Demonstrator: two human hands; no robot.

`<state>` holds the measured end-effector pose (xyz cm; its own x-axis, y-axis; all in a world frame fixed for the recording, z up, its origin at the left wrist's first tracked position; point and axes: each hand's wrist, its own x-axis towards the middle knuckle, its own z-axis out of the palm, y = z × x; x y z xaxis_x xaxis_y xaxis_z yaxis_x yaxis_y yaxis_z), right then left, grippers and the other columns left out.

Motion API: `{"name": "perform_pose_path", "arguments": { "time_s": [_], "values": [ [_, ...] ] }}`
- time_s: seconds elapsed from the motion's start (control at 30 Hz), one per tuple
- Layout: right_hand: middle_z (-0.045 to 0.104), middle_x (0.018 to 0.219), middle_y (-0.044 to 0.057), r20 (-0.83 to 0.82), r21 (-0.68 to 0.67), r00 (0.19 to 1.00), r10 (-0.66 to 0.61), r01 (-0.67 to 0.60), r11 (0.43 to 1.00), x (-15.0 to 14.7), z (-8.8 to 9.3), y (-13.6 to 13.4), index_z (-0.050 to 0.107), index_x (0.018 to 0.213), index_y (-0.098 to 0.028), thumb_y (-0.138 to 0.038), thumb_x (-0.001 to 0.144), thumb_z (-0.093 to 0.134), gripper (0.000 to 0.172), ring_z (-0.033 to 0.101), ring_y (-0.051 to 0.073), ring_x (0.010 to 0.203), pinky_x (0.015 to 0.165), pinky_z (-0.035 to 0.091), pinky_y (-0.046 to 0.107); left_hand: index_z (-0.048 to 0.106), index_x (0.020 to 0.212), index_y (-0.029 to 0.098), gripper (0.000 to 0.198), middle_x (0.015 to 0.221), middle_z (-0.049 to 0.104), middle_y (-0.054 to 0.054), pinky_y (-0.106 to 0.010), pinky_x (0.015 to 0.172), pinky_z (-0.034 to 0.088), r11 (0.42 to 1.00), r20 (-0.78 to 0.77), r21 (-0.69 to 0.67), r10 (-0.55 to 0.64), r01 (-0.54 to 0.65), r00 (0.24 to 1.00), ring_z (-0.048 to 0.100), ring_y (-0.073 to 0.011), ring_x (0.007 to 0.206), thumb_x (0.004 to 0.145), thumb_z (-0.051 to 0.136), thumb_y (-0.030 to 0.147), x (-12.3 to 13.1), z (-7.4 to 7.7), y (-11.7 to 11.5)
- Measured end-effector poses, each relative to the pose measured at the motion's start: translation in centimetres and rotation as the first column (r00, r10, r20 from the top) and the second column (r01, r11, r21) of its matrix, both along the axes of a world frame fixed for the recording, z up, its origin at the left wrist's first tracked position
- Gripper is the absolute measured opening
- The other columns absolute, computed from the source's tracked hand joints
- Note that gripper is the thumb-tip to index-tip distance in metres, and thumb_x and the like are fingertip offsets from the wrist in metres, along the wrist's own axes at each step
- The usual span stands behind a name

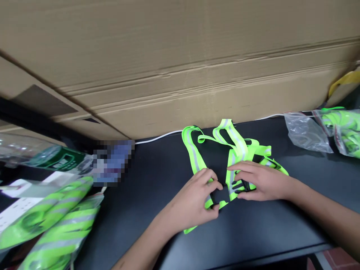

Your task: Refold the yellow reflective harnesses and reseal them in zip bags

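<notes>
A neon yellow-green reflective safety vest with grey reflective stripes and narrow straps lies spread on the black tabletop. My left hand pinches its lower strap near the front edge of the garment. My right hand rests across the middle of the vest, with its fingers gripping the webbing beside a black plastic buckle. The buckle is partly hidden under those fingers. The two hands are close together, a small gap between their fingertips.
A large cardboard box lies along the table's far side, with a white cable at its foot. Bagged green vests and a white power strip sit at left. More bagged vests and a clear plastic bag lie at right.
</notes>
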<state>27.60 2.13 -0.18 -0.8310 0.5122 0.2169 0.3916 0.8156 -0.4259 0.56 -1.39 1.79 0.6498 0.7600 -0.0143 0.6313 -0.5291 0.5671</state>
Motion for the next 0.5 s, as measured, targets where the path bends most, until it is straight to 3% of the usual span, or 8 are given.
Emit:
{"name": "perform_pose_path", "arguments": {
  "time_s": [0.17, 0.27, 0.5],
  "values": [
    [0.053, 0.147, 0.018, 0.079, 0.082, 0.996, -0.036, 0.029, 0.996, 0.1, 1.4, -0.5, 0.066, 0.121, -0.015, -0.037, 0.087, 0.072, 0.041, 0.048, 0.033, 0.138, 0.113, 0.043, 0.052, 0.064, 0.102, 0.019, 0.023, 0.118, 0.060, -0.008, -0.049, 0.112, 0.041, 0.993, -0.068, 0.096, -0.062, 0.068, 0.996, 0.046, -0.0290, 0.130, 0.080, 0.065, 0.016, 0.7, 1.0, -0.7],
    [0.055, 0.145, 0.016, 0.156, 0.109, 0.985, -0.068, 0.051, 0.993, 1.2, 1.6, -0.9, 0.065, 0.127, -0.019, -0.037, 0.090, 0.069, 0.042, 0.052, 0.033, 0.133, 0.108, 0.046, 0.052, 0.063, 0.100, 0.019, 0.023, 0.121, 0.060, -0.009, -0.057, 0.118, 0.032, 0.988, -0.129, 0.142, -0.042, 0.060, 0.991, 0.041, -0.0326, 0.137, 0.077, 0.062, 0.013, 0.7, 1.1, -1.4],
    [0.061, 0.135, 0.016, 0.168, 0.095, 0.985, -0.049, 0.034, 0.995, 3.4, 0.0, -0.9, 0.062, 0.129, -0.018, -0.046, 0.096, 0.059, 0.044, 0.055, 0.032, 0.126, 0.101, 0.050, 0.052, 0.057, 0.106, 0.022, 0.031, 0.134, 0.051, -0.012, -0.057, 0.112, 0.040, 0.988, -0.092, 0.150, 0.035, -0.021, 0.995, 0.040, -0.0335, 0.138, 0.078, 0.056, 0.008, -0.8, 0.1, -3.0]
  ]
}}
